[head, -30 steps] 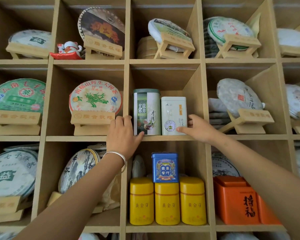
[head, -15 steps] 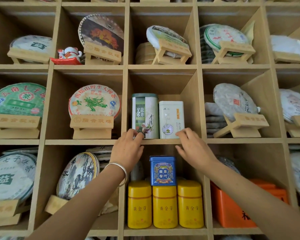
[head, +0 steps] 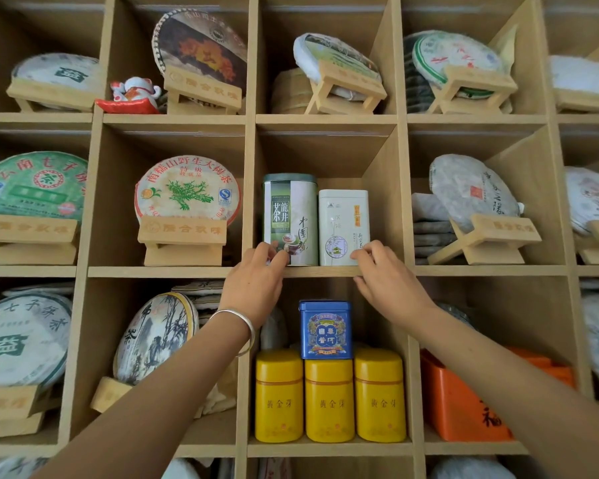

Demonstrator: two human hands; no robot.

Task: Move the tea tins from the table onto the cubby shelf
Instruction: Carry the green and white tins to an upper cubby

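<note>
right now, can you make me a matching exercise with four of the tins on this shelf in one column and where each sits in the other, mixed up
Things:
1. green tin
2. white tin
3. blue tin
4. orange tin

Places:
A. on top of the yellow tins
B. middle cubby, left side, at the left hand
C. lower cubby, to the right of the yellow tins
D. middle cubby, right side, at the right hand

Pairs: 1-B, 2-D, 3-A, 4-C
</note>
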